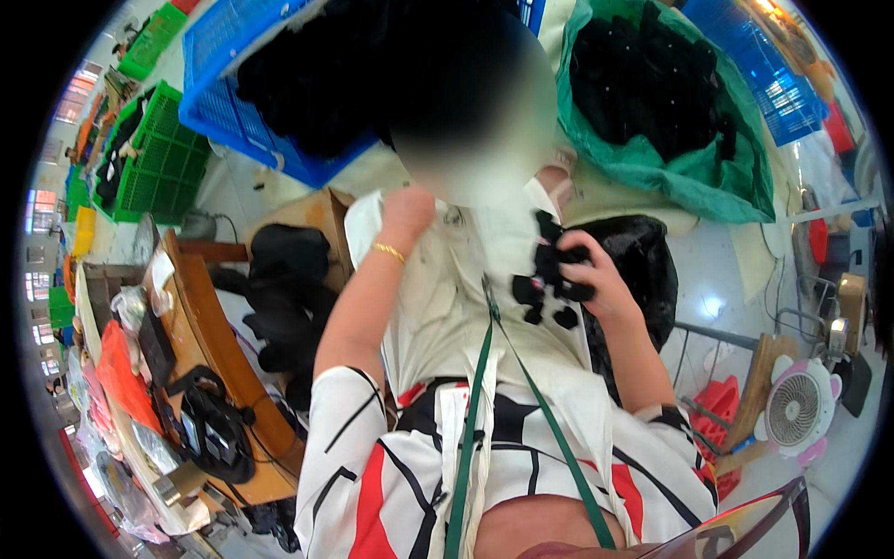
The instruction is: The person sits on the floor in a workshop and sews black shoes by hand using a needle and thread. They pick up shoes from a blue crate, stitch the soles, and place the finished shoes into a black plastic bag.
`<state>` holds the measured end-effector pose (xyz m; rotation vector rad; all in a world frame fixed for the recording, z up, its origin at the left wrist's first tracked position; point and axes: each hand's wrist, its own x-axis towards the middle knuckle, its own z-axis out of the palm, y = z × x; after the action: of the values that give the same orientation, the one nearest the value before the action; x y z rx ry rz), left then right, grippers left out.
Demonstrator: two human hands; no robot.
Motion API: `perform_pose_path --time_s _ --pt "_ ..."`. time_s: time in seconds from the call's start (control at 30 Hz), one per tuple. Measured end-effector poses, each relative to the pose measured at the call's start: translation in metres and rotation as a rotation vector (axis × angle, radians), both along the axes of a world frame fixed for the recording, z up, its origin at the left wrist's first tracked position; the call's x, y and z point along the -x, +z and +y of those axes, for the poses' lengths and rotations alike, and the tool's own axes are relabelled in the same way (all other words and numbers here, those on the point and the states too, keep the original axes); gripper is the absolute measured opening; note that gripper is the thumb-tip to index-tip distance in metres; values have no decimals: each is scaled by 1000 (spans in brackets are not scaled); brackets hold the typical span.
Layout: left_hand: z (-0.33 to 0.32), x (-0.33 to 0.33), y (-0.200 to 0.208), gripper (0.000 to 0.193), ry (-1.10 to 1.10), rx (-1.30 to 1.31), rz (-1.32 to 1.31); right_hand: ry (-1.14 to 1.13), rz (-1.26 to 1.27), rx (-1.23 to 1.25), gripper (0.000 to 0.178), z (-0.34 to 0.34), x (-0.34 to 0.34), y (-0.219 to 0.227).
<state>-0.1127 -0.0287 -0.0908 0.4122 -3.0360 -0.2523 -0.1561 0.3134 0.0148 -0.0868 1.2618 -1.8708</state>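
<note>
My right hand [596,279] is closed around a small black plush toy [549,270] with stubby limbs and a touch of pink, held above the right side of my lap. Over the left side of the white apron [438,326], my left hand [407,216] has its fingers curled in; whatever may be inside them is hidden. Between the two hands, small thread snips [490,296] hang on a green cord [480,382] from my neck.
Ahead is a blue crate [233,121] of black plush pieces; beside it, a green sack [680,177] holds more. A black plastic bag [643,270] stands right, a fan [796,408] farther out. A wooden table [223,373] carries a black bag [212,424] at left.
</note>
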Motion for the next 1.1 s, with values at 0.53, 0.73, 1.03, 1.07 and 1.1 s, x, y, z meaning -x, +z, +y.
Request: perform_pose_path --time_s 0.53,0.73,1.03,1.07,1.1 --pt "-4 -59 73 11 208 -1213 779 319 1280 -552 46 -106 -52 -18" --pt "66 -75 120 41 98 -1734 294 24 444 -78 21 -113 -43 -1" --pt "105 -81 105 45 155 -1927 197 34 29 148 19 -104 -37 -10" --pt "106 -81 104 41 187 -1911 213 -5 -80 166 19 -103 -36 -5" --pt "104 -83 100 33 158 -1853 169 -45 -191 183 19 -101 -35 -3"
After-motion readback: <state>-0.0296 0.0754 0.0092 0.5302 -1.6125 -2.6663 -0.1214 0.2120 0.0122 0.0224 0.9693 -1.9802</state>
